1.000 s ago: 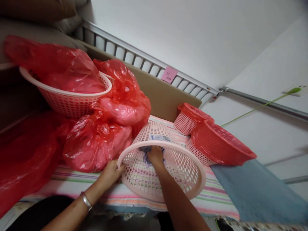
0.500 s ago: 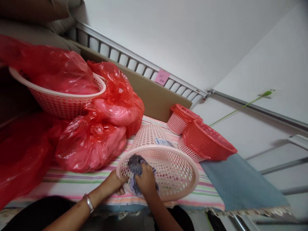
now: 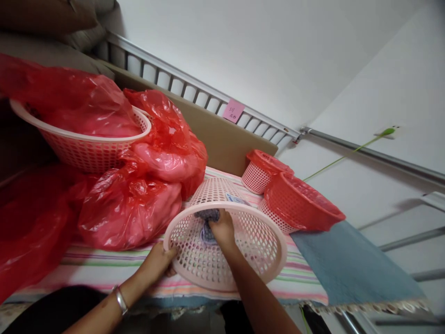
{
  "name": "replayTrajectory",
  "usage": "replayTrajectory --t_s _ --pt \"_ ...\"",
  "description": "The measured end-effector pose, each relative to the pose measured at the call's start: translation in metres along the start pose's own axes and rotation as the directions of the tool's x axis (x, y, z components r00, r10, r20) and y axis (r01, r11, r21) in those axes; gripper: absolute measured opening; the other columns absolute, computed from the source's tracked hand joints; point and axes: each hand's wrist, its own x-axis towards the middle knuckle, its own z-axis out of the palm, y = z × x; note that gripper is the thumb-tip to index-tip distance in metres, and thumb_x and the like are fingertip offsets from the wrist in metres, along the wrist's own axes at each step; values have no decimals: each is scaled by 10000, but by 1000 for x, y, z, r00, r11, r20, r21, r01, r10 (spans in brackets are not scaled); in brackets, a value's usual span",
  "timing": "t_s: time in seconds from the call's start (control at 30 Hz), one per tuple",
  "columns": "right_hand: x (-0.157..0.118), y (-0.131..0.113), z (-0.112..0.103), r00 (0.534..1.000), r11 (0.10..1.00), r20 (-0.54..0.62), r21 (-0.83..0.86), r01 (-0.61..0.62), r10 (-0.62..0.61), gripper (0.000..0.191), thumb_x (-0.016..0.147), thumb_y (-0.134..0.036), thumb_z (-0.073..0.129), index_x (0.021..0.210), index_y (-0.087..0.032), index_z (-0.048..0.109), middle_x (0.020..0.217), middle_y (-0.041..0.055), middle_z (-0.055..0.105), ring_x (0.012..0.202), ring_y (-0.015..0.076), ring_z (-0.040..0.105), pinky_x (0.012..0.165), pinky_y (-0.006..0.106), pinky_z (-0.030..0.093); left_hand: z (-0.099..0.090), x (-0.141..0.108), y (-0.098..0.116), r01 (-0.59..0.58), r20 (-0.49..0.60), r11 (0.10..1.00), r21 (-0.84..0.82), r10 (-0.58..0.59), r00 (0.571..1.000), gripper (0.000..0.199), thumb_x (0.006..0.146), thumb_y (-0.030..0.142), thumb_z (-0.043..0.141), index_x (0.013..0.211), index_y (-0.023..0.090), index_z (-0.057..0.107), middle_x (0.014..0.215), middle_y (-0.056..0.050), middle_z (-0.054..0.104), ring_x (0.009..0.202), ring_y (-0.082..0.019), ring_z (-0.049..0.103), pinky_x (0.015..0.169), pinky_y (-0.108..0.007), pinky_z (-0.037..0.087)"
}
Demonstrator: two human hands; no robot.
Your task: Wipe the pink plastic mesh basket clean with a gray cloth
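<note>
The basket (image 3: 200, 266) lies on its side around the right grip (image 3: 223, 230), its rim (image 3: 236, 205) best steadied by the left grip (image 3: 158, 262) clasping it, while the right should press evenly against the inside with the bunched cloth (image 3: 207, 235) it clutches.

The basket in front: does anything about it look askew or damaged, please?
The pink basket lies on its side, mouth toward the camera, unlike the basket at left, which opens upward. No damage is visible.
</note>
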Motion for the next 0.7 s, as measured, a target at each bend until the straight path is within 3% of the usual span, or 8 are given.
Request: replayTrajectory --t_s 0.1,0.2,0.3,0.4,0.47,0.57,0.7 --pt "27 1 29 998 998 50 -48 -29 32 623 687 -244 583 1282 -111 452 1284 168 502 1197 298 436 1000 367 314 -2 2 1 -3 0 1000 13 3 1000 336 787 469 472 673 159 527 434 2 556 383 -151 527 373 -232 406" --pt "32 6 52 993 998 113 -64 -19 26 548 719 -263 571 1248 -135 506 1299 149 504 1226 297 412 1018 377 286 -2 2 3 -19 25 999 45 18 1000 347 805 462 457 679 149 537 432 12 525 388 -138 507 385 -220 392" --pt "31 10 59 987 998 162 -69 2 10 520 735 -303 558 1237 -171 523 1288 122 523 1211 274 435 1002 352 309 -1 2 3 -35 26 998 51 33 999 332 815 457 453 719 150 534 459 19 520 396 -129 497 382 -210 378" --pt "18 7 52 982 997 191 -68 21 -8 543 697 -284 570 1226 -172 525 1221 112 570 1145 256 493 958 329 357 -2 3 0 -23 7 999 41 23 1000 329 814 475 455 733 161 511 462 19 527 393 -137 506 377 -215 385" --pt "-3 2 44 980 997 195 -65 43 -29 515 678 -252 564 1183 -153 553 1141 118 607 1097 254 522 942 326 372 -3 4 -3 -12 -16 999 34 12 1000 330 801 491 471 743 168 505 461 15 541 389 -147 516 373 -222 390" --pt "-55 -7 32 976 996 204 -24 87 -81 481 631 -211 570 1107 -149 602 1081 125 617 1052 264 541 924 336 393 -5 4 -5 33 -53 998 50 -30 998 368 774 542 485 742 177 516 439 2 564 381 -176 538 370 -245 404" --pt "-136 -7 12 948 954 262 281 106 -183 487 541 -172 638 1025 -221 637 1069 84 612 1017 287 553 898 381 426 -4 1 -5 -51 -103 998 22 53 993 388 741 567 533 757 180 562 508 -24 636 544 -221 629 534 -294 500"
